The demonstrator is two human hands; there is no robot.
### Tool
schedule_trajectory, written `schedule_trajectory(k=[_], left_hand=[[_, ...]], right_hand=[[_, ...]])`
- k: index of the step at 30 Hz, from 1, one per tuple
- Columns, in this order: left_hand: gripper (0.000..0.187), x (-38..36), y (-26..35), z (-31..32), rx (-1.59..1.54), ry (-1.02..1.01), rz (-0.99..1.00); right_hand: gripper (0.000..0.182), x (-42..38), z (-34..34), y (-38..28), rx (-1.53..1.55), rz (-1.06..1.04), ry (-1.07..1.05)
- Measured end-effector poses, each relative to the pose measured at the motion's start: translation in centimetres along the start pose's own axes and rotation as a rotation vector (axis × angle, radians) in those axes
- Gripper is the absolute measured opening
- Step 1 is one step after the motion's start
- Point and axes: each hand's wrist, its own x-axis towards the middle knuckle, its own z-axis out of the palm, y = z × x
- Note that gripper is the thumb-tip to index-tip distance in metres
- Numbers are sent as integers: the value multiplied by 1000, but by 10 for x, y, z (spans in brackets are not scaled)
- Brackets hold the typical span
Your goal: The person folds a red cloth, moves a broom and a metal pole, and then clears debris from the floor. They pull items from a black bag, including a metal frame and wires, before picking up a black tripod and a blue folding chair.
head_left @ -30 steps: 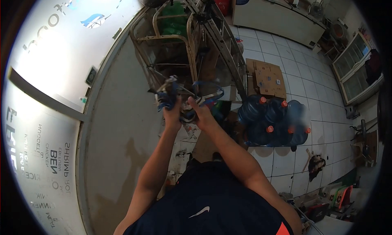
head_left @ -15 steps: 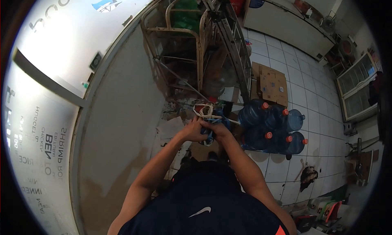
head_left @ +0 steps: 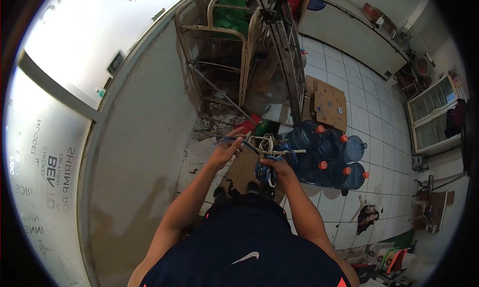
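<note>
In front of my body is a tangled bundle of cream and blue rope (head_left: 268, 146), with blue loops hanging down below it. My right hand (head_left: 277, 166) is closed on the bundle from the right, its thumb lying over the strands. Off to the left, my left hand (head_left: 227, 151) pinches a blue strand (head_left: 253, 146) that runs across to the bundle. A short blue end sticks out left past its fingers. Both hands are above the floor, close to the blue water jugs (head_left: 324, 155).
Several blue jugs with orange caps stand to the right, near a flattened cardboard box (head_left: 330, 107). A metal ladder (head_left: 287, 57) and a rusty frame rack (head_left: 224, 37) stand ahead. A wall (head_left: 132, 152) runs along the left. Dark debris (head_left: 368, 218) lies on the tiles.
My hands have moved apart: the left has shifted left with a blue strand, and the right has gone slightly right with the bundle. More of the bundle now shows between them.
</note>
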Motion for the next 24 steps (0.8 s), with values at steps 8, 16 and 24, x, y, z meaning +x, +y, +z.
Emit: schedule_trajectory(k=[8, 16, 24], left_hand=[[26, -5, -37, 17, 798, 171, 514], [40, -14, -50, 26, 906, -212, 483], [43, -47, -110, -97, 600, -159, -78]], right_hand=[[26, 3, -20, 29, 520, 185, 40], [21, -2, 8, 16, 493, 18, 112], [28, -5, -61, 25, 135, -49, 579]])
